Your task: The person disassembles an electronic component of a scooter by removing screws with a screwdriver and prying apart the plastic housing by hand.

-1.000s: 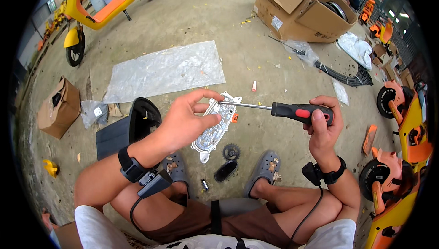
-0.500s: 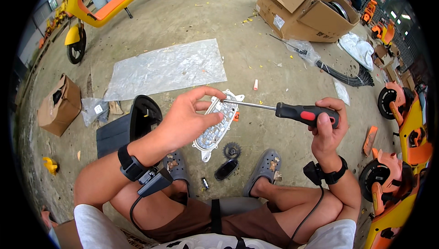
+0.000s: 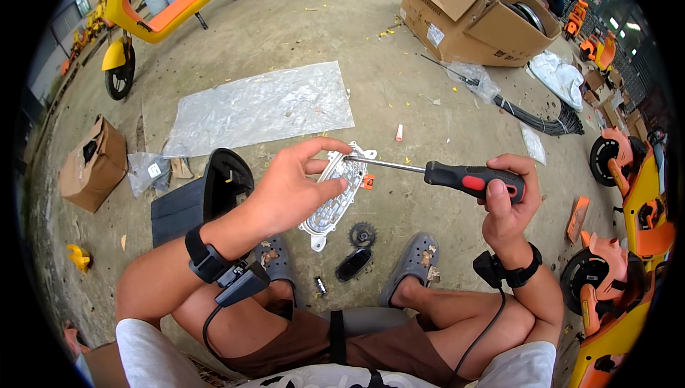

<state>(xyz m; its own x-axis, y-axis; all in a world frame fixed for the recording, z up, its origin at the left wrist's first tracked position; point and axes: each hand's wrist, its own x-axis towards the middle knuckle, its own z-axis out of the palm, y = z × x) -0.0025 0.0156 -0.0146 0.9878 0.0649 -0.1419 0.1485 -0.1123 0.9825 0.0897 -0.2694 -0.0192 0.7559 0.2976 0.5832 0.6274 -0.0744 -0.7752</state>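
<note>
My left hand (image 3: 289,182) grips a silvery oblong housing (image 3: 330,211) with screw tabs around its rim; its index finger reaches to the upper end and its thumb lies over the face. A black and red screwdriver (image 3: 444,175) is wrapped in the fingers of my right hand (image 3: 510,206). Its shaft runs leftward, with the tip at the upper part of the housing near my left fingertips. Exactly what the tip touches is too small to tell. Below the housing lie a dark toothed gear (image 3: 362,234), a black oval part (image 3: 354,264) and a small dark cylinder (image 3: 320,286).
Clear plastic sheeting (image 3: 264,105) lies ahead, with a large cardboard box (image 3: 457,24) beyond at right. A black curved shell (image 3: 227,185) and a smaller carton (image 3: 94,165) are at left. Yellow scooters (image 3: 646,213) line the right; another scooter (image 3: 160,21) stands far left.
My right hand and the screwdriver have shifted slightly left, and the handle sits a little lower. The housing has tilted slightly, while my left hand keeps its grip.
</note>
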